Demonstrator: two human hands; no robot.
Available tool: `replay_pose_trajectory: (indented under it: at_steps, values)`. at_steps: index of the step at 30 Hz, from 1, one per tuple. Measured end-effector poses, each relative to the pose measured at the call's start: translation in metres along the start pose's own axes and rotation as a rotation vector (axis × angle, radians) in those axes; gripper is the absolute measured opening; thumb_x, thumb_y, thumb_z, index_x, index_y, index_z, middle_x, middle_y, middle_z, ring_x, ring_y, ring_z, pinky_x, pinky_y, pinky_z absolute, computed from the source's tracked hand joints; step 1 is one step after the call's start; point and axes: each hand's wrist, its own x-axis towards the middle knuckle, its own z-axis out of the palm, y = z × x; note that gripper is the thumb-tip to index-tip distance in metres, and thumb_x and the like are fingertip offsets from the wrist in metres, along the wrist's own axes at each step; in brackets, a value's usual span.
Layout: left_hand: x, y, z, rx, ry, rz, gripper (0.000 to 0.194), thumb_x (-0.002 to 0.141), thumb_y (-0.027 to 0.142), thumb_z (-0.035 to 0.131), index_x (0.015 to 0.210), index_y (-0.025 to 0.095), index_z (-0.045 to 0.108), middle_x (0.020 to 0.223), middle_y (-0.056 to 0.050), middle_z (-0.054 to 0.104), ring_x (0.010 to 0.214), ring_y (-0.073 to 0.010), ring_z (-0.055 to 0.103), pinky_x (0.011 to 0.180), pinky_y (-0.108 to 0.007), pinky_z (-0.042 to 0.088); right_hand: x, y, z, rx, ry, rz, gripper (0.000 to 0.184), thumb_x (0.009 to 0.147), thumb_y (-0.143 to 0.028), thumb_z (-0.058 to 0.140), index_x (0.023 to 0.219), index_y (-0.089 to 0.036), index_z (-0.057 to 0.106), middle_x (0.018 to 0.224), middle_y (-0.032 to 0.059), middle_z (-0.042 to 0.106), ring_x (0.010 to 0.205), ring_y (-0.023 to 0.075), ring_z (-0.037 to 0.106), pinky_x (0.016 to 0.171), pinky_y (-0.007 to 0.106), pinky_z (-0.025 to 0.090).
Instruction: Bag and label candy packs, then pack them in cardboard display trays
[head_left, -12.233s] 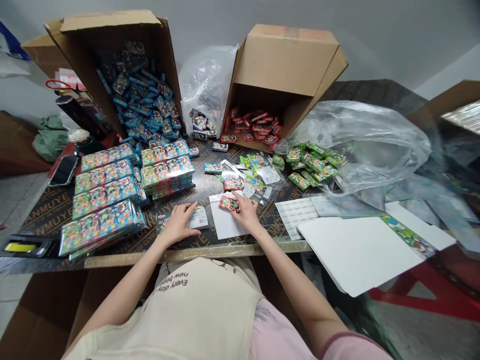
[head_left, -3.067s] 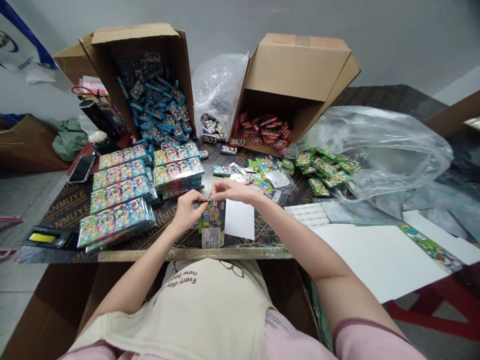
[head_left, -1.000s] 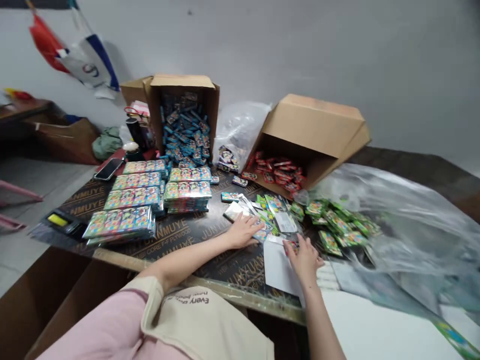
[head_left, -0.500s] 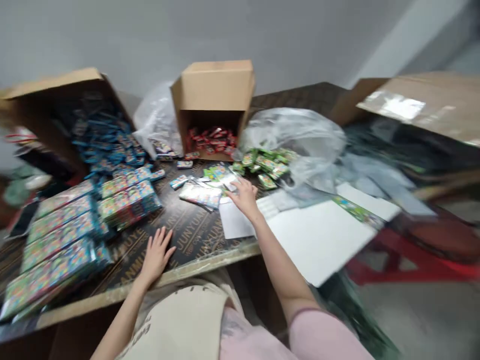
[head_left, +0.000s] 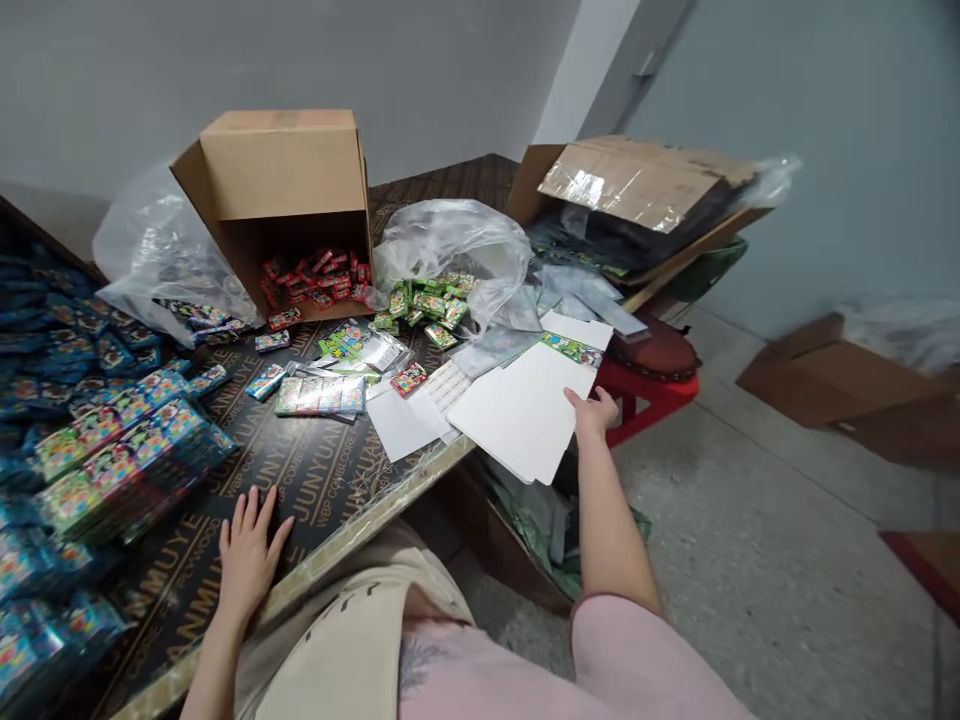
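My left hand point(head_left: 249, 555) lies flat on the dark printed plywood table, fingers spread, holding nothing. At the right edge of a stack of large white card sheets point(head_left: 517, 410), my right hand point(head_left: 596, 412) pinches the border; how many sheets are between the fingers is hidden. A colourful printed strip point(head_left: 574, 350) shows at the stack's far side. Left of the stack are a smaller white sheet point(head_left: 405, 420), a small red packet point(head_left: 409, 379) and a label sheet point(head_left: 439, 388). A clear-wrapped row of small packets point(head_left: 321, 395) lies near the table's middle.
Wrapped multipacks point(head_left: 127, 460) are stacked at left. Behind stand a carton point(head_left: 285, 170) of red packets, a plastic bag point(head_left: 161, 250) and a pile of green packets point(head_left: 431, 305). A red stool point(head_left: 652, 385) is beyond the table's right end, beside an opened carton point(head_left: 637, 185).
The view has swung right. My left hand has left the middle packets and rests flat near the front edge. My right hand has moved from the small red packet to the large white sheets.
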Motion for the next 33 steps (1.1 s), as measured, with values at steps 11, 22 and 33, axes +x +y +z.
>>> replay_pose_trajectory:
  at_steps: [11, 22, 33]
  values:
    - [0.001, 0.002, -0.010, -0.042, 0.001, 0.055, 0.053, 0.094, 0.040, 0.037, 0.140, 0.016, 0.047, 0.152, -0.019, 0.034, 0.143, -0.0334, 0.026, 0.112, -0.057, 0.022, 0.005, -0.095, -0.055, -0.044, 0.105, 0.042, 0.009, 0.067, -0.014, 0.068, 0.071, -0.006, 0.068, 0.077, 0.0122, 0.068, 0.080, 0.0203, 0.060, 0.077, 0.033, 0.046]
    - [0.032, 0.003, -0.046, -0.536, 0.025, -0.007, 0.052, 0.083, 0.045, 0.055, 0.126, 0.016, 0.059, 0.142, -0.019, 0.049, 0.133, -0.0324, 0.044, 0.111, -0.054, 0.028, -0.064, -0.248, -0.165, 0.228, -0.035, -0.566, 0.024, 0.077, -0.025, 0.067, 0.079, -0.002, 0.062, 0.062, -0.0028, 0.057, 0.051, 0.0002, 0.034, 0.053, 0.021, 0.026]
    - [0.110, 0.064, -0.126, -1.560, -0.027, -0.168, 0.091, 0.082, 0.046, 0.064, 0.152, 0.021, 0.011, 0.152, -0.020, 0.033, 0.135, -0.0263, 0.043, 0.107, -0.049, 0.038, -0.187, -0.205, -0.219, 0.466, -0.051, -0.893, 0.032, 0.074, -0.049, 0.073, 0.072, -0.018, 0.065, 0.060, -0.0007, 0.056, 0.050, 0.0083, 0.045, 0.046, 0.023, 0.033]
